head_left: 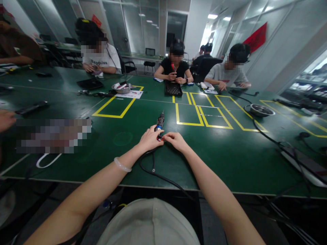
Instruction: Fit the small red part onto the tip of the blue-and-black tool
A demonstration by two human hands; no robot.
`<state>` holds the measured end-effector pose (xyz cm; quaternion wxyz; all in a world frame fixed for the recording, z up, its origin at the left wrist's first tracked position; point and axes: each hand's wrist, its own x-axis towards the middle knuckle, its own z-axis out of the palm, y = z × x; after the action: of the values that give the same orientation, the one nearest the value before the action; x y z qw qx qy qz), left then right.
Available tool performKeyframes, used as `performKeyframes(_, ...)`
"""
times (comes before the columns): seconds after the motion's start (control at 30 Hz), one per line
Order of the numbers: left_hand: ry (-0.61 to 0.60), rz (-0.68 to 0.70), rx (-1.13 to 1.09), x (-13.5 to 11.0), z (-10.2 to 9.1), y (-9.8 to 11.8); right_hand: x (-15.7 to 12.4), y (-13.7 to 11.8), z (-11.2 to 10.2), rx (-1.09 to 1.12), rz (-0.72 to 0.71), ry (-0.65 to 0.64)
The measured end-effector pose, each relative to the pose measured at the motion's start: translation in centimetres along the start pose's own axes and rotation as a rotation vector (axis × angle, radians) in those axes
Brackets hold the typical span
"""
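Observation:
An electric screwdriver (160, 119) with a black and blue body lies on the green table in front of me, its thin bit pointing away. Wrapped over its body is my left hand (151, 139), a pale bangle on that wrist. My right hand (175, 140) is closed in a pinch beside the tool's red and silver rear end; what sits between those fingertips is too small to make out. A black cable (163, 177) loops from below my left hand over the table's near edge.
Yellow tape rectangles (190, 123) mark the green table (122, 166). A black tray (173, 90) and a bowl of small parts (122, 88) stand farther back. On the right are a metal bowl (262, 110) and cables. Several people sit around; someone's hand (7, 119) shows at left.

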<state>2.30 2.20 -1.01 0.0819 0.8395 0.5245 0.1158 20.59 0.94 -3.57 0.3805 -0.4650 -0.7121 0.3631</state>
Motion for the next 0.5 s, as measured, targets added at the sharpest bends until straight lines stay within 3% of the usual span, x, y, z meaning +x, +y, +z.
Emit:
performKeyframes(0.23, 0.006, -0.014, 0.004, 0.0, -0.5, -2.9, 0.2, 0.9, -0.3, 0.030, 0.022, 0.018)
performKeyframes(0.5, -0.002, -0.134, 0.068, 0.9, -2.3, -11.9, 0.3, 1.4, -0.3, 0.098, 0.045, 0.022)
